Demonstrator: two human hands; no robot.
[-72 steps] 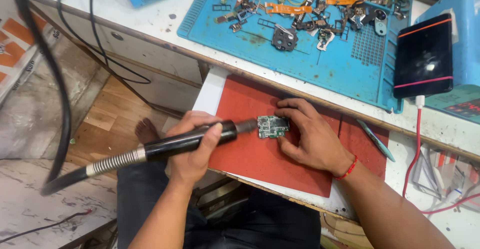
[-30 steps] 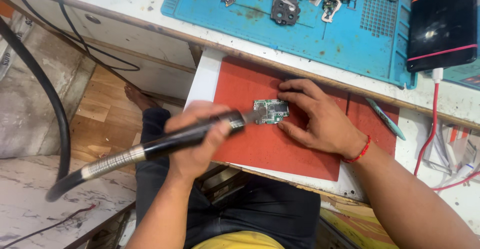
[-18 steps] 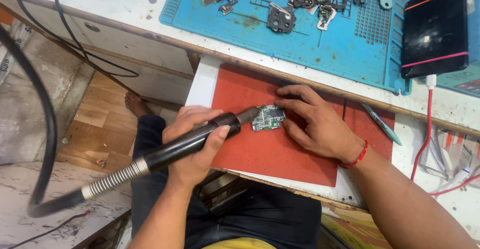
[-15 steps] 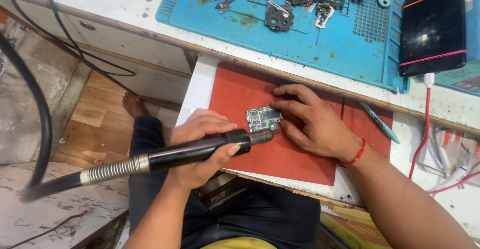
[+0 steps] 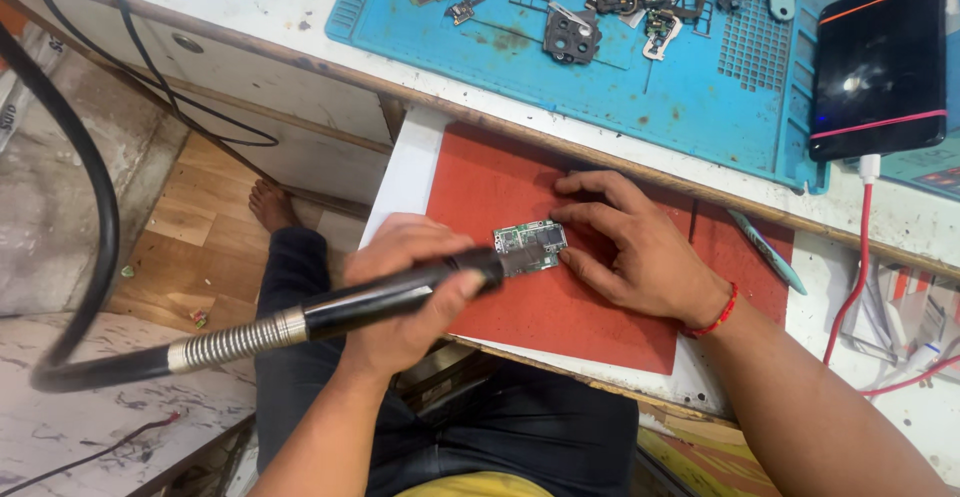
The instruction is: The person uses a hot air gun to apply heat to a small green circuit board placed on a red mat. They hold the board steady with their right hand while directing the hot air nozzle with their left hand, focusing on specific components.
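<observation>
The tip of the black rotary tool [image 5: 400, 292] is hidden where it meets the small green circuit board [image 5: 530, 247], so the contact point cannot be made out, and the tool's cable [image 5: 70, 207] runs off the upper left of the frame. Compared with half a second ago, the view has shifted slightly and the tool lies a little flatter, its nose still at the board's left edge. The left hand [image 5: 405, 292], at centre, is wrapped fully around the tool's barrel, wrist bent and forearm rising from the lower edge. The right hand [image 5: 635, 252], wearing a red wrist thread, lies flat and open on the red mat [image 5: 560, 317], fingertips pressing the board's right side. The blue mat [image 5: 640, 87] of phone parts sits above.
</observation>
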